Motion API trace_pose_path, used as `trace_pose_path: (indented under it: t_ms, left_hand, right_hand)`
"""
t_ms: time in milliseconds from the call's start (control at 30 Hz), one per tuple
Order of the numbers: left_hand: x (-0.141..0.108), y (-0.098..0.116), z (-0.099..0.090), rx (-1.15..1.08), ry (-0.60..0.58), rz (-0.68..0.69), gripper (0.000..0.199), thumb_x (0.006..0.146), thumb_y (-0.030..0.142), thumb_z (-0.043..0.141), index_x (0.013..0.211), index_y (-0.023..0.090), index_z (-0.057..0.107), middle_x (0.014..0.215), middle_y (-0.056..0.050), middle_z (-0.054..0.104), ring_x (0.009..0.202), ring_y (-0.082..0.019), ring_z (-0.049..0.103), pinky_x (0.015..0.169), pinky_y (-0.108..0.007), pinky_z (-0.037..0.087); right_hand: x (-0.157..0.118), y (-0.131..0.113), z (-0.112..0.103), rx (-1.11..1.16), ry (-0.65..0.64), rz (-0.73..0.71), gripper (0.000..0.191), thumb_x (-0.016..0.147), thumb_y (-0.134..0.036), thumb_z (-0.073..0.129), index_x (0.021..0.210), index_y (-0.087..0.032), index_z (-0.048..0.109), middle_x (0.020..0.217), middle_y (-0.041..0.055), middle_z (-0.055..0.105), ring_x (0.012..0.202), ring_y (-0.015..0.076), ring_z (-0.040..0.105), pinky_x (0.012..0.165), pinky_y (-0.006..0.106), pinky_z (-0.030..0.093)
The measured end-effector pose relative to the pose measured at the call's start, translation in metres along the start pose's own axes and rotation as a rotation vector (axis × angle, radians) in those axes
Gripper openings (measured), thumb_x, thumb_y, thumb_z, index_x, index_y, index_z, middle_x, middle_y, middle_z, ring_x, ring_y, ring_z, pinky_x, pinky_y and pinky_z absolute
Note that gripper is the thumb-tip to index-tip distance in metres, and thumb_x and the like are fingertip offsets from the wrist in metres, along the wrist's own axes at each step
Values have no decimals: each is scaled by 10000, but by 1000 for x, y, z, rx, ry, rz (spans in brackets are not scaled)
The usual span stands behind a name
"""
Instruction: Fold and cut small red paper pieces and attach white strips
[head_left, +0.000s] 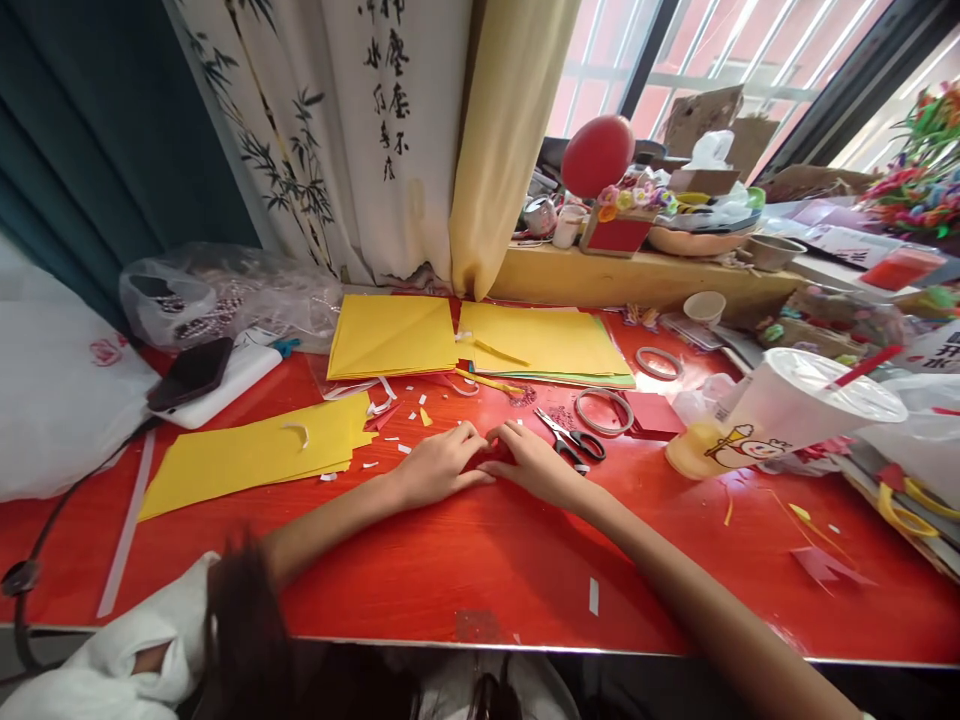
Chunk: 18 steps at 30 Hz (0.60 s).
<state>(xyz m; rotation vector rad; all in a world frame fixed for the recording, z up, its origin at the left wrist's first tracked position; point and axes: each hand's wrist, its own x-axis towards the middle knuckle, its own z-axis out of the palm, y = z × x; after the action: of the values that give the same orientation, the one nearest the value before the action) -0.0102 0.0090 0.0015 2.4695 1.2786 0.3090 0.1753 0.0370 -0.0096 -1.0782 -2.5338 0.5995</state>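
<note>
My left hand [442, 465] and my right hand [538, 466] rest on the red tabletop, with their fingertips and thumbs meeting in the middle. On each hand the fingers are loosely bent and the thumb stands apart from them. I see nothing held, though the spot where the fingertips meet is partly hidden. Just right of my right hand lie black-handled scissors [574, 440] with blades apart. Small white paper scraps [405, 449] are scattered beyond my left hand. Yellow paper sheets [247, 450] lie to the left, and two more yellow stacks [394, 335] [540, 338] sit at the back.
Tape rolls [604, 412] [659, 363] lie behind the scissors. A tilted drink cup [780, 410] with a red straw stands at right. A phone [193, 375] rests on a white box at left, near a cable [56, 510]. Clutter and a red balloon [598, 156] fill the sill.
</note>
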Motion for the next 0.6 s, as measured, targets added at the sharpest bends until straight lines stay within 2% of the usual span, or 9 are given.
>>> trace_pose_path:
  t_ms: [100,233,400,467,533,600]
  left_hand:
    - [-1,-7,4,-86,32,7,287,885,399,428,1017,173,547,1010,-57,541,836,-178,553,748,-289,430]
    - [-3,-8,4,-224,59,-10,230,889,358,439,924,175,574,922,-28,590,829,-154,552,746,-257,413]
    - [-4,1,-9,-425,65,-60,313,904,404,387,921,186,611,899,-2,632,803,-113,554,714,-204,412]
    - [-6,8,-14,-609,69,-136,347,885,434,409,865,174,638,818,1,621,726,-104,525,652,-198,396]
    - [-8,15,-18,-747,82,-223,355,862,447,445,816,158,647,714,8,575,622,-90,459,565,-196,357]
    - [-10,21,-20,-863,138,-288,351,851,456,460,811,155,637,660,21,522,561,-76,399,518,-196,322]
  right_hand:
    - [-4,2,0,110,10,49,191,845,-351,540,891,-167,559,860,49,514,791,159,509,734,292,438]
    - [-7,-2,-8,252,-4,92,247,841,-404,529,797,-170,593,831,44,501,780,155,491,723,285,416]
    - [-12,-12,-22,464,-63,143,309,867,-445,468,802,-167,586,753,25,576,668,121,507,618,252,417]
    - [-14,-18,-25,544,-90,160,323,880,-449,440,804,-165,573,737,22,603,601,100,498,544,229,407]
    - [-16,-25,-27,662,-48,203,282,867,-439,471,841,-171,554,722,10,599,541,80,460,474,210,369]
    - [-17,-31,-29,863,64,263,229,815,-388,578,909,-183,538,672,-20,574,503,71,439,448,204,349]
